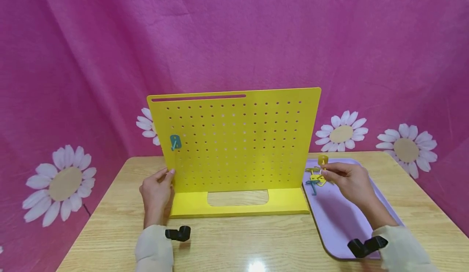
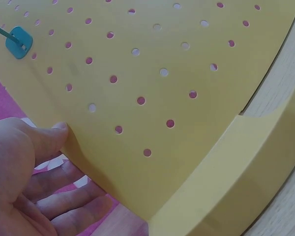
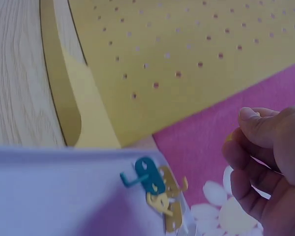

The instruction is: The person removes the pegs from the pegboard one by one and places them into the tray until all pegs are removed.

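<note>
A yellow pegboard stands upright on its base. One teal hook is mounted near its left side and also appears in the left wrist view. My left hand grips the board's lower left edge, thumb on the front face and fingers behind. Over the far end of a lilac tray, my right hand pinches a small yellow hook, mostly hidden by the fingers in the right wrist view. Below that hand lie a loose teal hook and several yellow hooks.
The board and tray rest on a wooden table, the tray just right of the board's base. Behind them hangs a magenta cloth with white flowers. A long slot runs along the board's top left, and the base has a wide cut-out.
</note>
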The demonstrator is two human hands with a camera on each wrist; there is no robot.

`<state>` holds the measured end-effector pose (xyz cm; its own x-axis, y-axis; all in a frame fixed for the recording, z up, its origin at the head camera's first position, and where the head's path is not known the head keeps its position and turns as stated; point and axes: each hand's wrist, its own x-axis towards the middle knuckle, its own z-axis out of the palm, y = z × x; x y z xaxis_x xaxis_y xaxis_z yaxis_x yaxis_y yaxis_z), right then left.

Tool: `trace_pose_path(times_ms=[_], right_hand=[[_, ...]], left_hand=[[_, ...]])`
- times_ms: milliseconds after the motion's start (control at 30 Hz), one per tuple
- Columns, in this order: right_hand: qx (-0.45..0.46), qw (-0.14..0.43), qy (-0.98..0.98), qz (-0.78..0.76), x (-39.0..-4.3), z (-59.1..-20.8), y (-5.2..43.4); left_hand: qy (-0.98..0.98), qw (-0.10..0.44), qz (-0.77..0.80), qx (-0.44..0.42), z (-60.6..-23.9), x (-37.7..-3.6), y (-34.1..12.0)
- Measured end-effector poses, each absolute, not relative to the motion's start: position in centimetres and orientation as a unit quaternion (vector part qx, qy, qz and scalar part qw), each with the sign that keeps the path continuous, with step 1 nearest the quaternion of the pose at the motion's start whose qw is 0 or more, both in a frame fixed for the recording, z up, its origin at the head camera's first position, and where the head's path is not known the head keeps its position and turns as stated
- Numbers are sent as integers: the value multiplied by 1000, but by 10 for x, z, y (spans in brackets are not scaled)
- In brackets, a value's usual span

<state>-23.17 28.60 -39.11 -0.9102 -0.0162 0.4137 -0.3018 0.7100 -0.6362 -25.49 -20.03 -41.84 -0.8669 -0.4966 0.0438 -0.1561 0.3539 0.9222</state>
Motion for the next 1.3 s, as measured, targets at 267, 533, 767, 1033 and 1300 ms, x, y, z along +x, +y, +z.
trace_pose_path(times_ms=[267, 533, 767, 1033, 1300], right_hand=[[43, 163, -919, 357, -237, -402, 302], [30, 145, -929, 339, -243, -418, 319], [21, 118, -939, 323, -246, -432, 331], [17, 108, -949, 295, -252, -444, 331], [10, 75, -952, 297, -253, -440, 328]], left_hand=[[-807, 160, -531, 202, -420, -254, -201], [-806, 169, -530, 203, -423, -255, -201], [-809, 172, -526, 197, -425, -255, -201], [-808, 175, -527, 198, -425, -255, -201], [-807, 170, -530, 199, -421, -256, -201]])
